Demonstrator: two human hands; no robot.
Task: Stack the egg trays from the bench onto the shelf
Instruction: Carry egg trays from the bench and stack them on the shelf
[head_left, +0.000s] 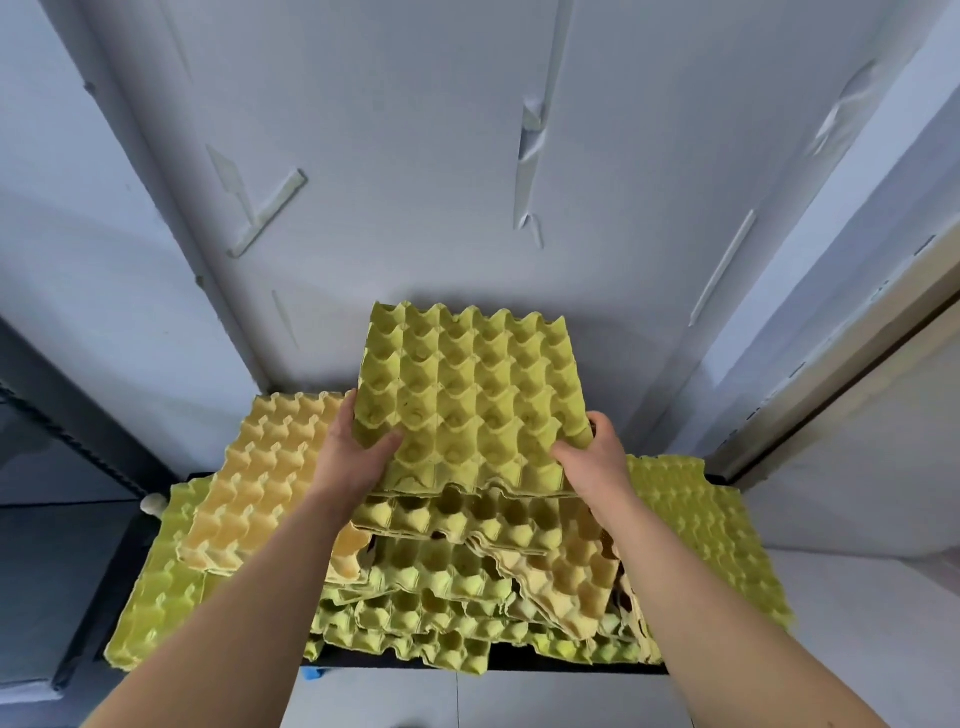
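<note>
Yellow-green egg tray (467, 395) held tilted above the middle of the dark surface (524, 662), over a messy pile of egg trays (457, 582). Left grip (353, 447) clamped on its left edge, thumb on top; right grip (592, 457) clamped on its near right corner. An orange tray (260, 478) lies toward the surface's left edge, a green tray (696, 540) at its right edge. White panelled wall (415, 156) behind

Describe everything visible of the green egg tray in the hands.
The tray is yellow-green moulded pulp, rows of empty cups facing up, far edge tilted upward. The left hand grips its near-left corner, the right hand its near-right corner, thumbs on top. It hangs over the pile; whether its near edge touches that is unclear.
</note>
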